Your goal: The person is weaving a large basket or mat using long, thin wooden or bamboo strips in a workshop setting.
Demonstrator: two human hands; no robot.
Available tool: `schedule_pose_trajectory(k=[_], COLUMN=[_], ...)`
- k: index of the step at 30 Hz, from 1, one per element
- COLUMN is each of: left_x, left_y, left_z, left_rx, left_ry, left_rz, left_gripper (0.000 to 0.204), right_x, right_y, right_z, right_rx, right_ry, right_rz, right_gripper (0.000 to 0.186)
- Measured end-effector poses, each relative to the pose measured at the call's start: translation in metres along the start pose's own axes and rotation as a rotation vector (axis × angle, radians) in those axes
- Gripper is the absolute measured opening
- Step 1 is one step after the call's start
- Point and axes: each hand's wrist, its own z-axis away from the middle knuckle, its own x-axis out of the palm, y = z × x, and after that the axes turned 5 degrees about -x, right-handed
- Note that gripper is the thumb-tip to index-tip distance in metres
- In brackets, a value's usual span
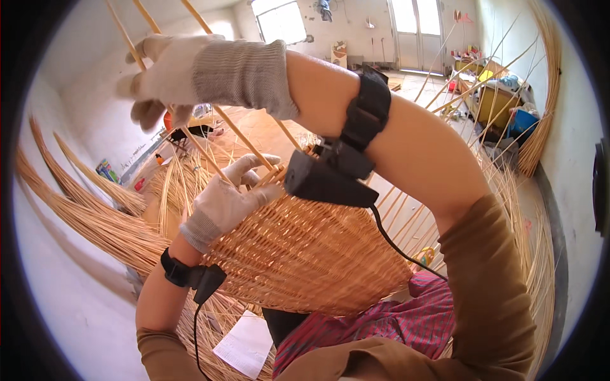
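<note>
Inside a basket-weaving workshop in a plain room, judging by the unfinished wicker basket (318, 254), long bundles of canes (95, 216) propped along white walls (63, 286) and loose canes (181, 184) strewn thickly across the floor (254, 124). Lit by a window (279, 20) and glazed doors (417, 32) at the far end, and cluttered along the right side with a blue bucket (523, 124) and other odds and ends (494, 105).

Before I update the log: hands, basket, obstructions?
Left hand gripping woven basket at upper edge. Right hand raised among stakes. Black forearm device hides some edge.
</note>
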Motion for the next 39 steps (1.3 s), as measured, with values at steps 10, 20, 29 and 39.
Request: schedule_pose_trajectory(k=[10,20,29,39], left_x=[-0.003,0.007,0.021,0.023], left_y=[-0.004,0.035,0.052,0.042], left_z=[0.009,-0.027,-0.028,-0.027], left_rx=[-0.125,0.007,-0.123,0.023], left_ry=[-0.104,-0.087,-0.036,0.029], left_rz=[0.219,-0.044,0.044,0.078], left_gripper=[0.064,0.036,0.042,0.039], right_x=[-0.033,-0.029,0.007,-0.046], right_y=[0.115,0.120,0.120,0.114], right_z=[0.168,0.187,0.209,0.118], right_rx=[0.275,0.073,-0.097,-0.098], right_ry=[0.878,0.889,0.994,0.560], right_rz=[-0.328,-0.527,-0.233,0.587], right_gripper=[0.030,0.020,0.015,0.015])
